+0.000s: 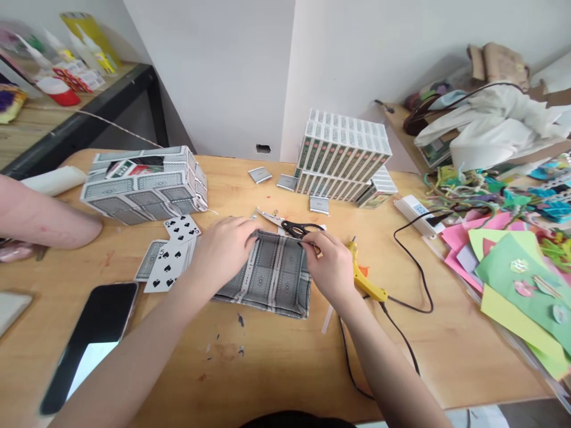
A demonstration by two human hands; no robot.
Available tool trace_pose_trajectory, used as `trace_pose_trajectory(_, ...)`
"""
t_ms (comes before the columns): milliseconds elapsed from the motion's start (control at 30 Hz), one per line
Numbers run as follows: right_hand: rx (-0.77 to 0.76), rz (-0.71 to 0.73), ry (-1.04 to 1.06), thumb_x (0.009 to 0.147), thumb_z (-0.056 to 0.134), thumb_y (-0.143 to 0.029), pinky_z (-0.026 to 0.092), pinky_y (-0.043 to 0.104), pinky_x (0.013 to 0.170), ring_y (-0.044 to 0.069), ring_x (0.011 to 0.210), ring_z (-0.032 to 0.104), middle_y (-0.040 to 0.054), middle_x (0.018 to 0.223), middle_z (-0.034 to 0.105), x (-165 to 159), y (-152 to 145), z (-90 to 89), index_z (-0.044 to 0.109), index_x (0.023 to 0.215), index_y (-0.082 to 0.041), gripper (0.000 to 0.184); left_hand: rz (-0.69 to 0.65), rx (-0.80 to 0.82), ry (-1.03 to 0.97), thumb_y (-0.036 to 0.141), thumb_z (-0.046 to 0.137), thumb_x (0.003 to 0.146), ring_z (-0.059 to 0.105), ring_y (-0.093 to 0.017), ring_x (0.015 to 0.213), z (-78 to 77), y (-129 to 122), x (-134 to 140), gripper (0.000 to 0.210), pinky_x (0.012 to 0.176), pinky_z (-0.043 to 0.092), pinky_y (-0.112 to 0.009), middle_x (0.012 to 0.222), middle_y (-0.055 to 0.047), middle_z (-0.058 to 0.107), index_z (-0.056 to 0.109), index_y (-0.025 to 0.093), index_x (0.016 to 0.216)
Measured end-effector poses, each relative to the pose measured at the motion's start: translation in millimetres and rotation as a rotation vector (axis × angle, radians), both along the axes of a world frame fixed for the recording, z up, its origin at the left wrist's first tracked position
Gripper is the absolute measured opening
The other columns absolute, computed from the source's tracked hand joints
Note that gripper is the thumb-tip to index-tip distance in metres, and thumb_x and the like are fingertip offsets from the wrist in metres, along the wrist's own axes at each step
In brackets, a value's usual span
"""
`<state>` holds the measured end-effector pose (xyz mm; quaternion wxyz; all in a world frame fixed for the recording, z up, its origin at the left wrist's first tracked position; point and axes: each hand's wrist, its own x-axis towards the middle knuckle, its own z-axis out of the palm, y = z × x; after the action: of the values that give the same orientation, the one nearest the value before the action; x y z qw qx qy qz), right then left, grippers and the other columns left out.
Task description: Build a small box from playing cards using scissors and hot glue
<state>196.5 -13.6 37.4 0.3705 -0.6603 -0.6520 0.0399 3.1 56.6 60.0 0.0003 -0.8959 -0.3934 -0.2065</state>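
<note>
A shallow tray made of grey-backed playing cards [272,267] lies on the table between my hands. My left hand [225,249] is closed on its far left edge, thumb and fingers pinching the rim. At the far right corner my right hand [331,261] pinches the same rim. Just beyond the tray lie black-handled scissors [301,229], partly behind my right fingers. A yellow glue gun [368,276] rests right of my right hand. Loose playing cards [167,264], faces and backs showing, lie left of my left hand.
A larger card-covered box [143,187] stands at the back left, near another person's arm [44,214]. Stacked card packs [341,157] rise at the back. A phone [91,345] lies front left. A power strip [417,214], its cords and coloured paper [513,285] occupy the right.
</note>
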Motion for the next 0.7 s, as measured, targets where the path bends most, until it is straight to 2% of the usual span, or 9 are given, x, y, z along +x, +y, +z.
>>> trace_pose_trajectory(167, -0.099, 0.049, 0.119, 0.084, 0.055, -0.021, 0.053, 0.029, 0.071, 0.016, 0.073, 0.067, 0.0035, 0.083, 0.071, 8.1, -10.5, 0.3, 0.065, 0.083, -0.022, 0.01, -0.073, -0.09, 0.101, 0.011, 0.054, 0.082, 0.066, -0.02, 0.074, -4.5, -3.1, -16.5, 0.016, 0.062, 0.047, -0.031, 0.079, 0.0, 0.07, 0.066, 0.021, 0.083)
trace_pose_trajectory(267, -0.073, -0.067, 0.112, 0.087, 0.051, -0.025, 0.054, 0.031, 0.073, 0.017, 0.079, 0.068, 0.005, 0.089, 0.071, 26.2, -26.6, 2.7, 0.065, 0.094, -0.021, 0.016, -0.103, -0.205, 0.041, 0.01, 0.056, 0.08, 0.065, -0.018, 0.073, -4.3, -13.7, -18.1, 0.014, 0.06, 0.046, -0.029, 0.08, 0.002, 0.069, 0.064, 0.022, 0.082)
trace_pose_trajectory(333, -0.081, -0.19, 0.016, 0.085, 0.046, -0.021, 0.053, 0.036, 0.08, 0.021, 0.09, 0.067, 0.007, 0.097, 0.071, 45.4, -42.3, 1.8, 0.064, 0.099, -0.021, 0.022, -0.127, -0.268, -0.02, 0.008, 0.057, 0.079, 0.065, -0.017, 0.079, -5.3, -19.7, -17.4, 0.017, 0.066, 0.048, -0.029, 0.085, 0.002, 0.07, 0.063, 0.022, 0.085)
trace_pose_trajectory(400, -0.185, -0.238, -0.122, 0.081, 0.046, -0.018, 0.051, 0.044, 0.086, 0.027, 0.101, 0.063, 0.0105, 0.106, 0.068, 65.8, -59.8, -3.1, 0.06, 0.109, -0.019, 0.031, -0.129, -0.305, -0.051, 0.006, 0.059, 0.078, 0.064, -0.018, 0.085, -8.3, -23.9, -15.6, 0.018, 0.074, 0.049, -0.032, 0.088, 0.002, 0.069, 0.062, 0.022, 0.087)
trace_pose_trajectory(533, -0.398, -0.138, -0.315, 0.076, 0.046, -0.016, 0.046, 0.05, 0.096, 0.033, 0.118, 0.05, 0.0186, 0.119, 0.058, 90.7, -86.4, -21.8, 0.046, 0.126, -0.009, 0.051, -0.054, -0.314, -0.03, 0.008, 0.062, 0.077, 0.062, -0.02, 0.079, -16.2, -28.3, -9.5, 0.012, 0.071, 0.049, -0.035, 0.08, 0.0, 0.067, 0.059, 0.019, 0.081)
trace_pose_trajectory(600, -0.459, -0.106, -0.349, 0.075, 0.046, -0.014, 0.045, 0.048, 0.097, 0.033, 0.118, 0.048, 0.0183, 0.121, 0.057, 91.8, -89.0, -29.9, 0.045, 0.126, -0.008, 0.052, -0.038, -0.291, -0.021, 0.006, 0.062, 0.077, 0.062, -0.019, 0.077, -17.1, -29.6, -6.1, 0.013, 0.07, 0.048, -0.035, 0.078, 0.0, 0.067, 0.058, 0.018, 0.077)
trace_pose_trajectory(700, -0.537, -0.174, -0.384, 0.074, 0.046, -0.014, 0.047, 0.048, 0.092, 0.033, 0.111, 0.051, 0.0172, 0.117, 0.059, 88.1, -79.9, -35.0, 0.051, 0.119, -0.01, 0.045, -0.071, -0.191, -0.058, 0.003, 0.06, 0.077, 0.061, -0.019, 0.08, -12.9, -32.3, -1.1, 0.016, 0.071, 0.047, -0.034, 0.082, 0.0, 0.067, 0.057, 0.018, 0.072)
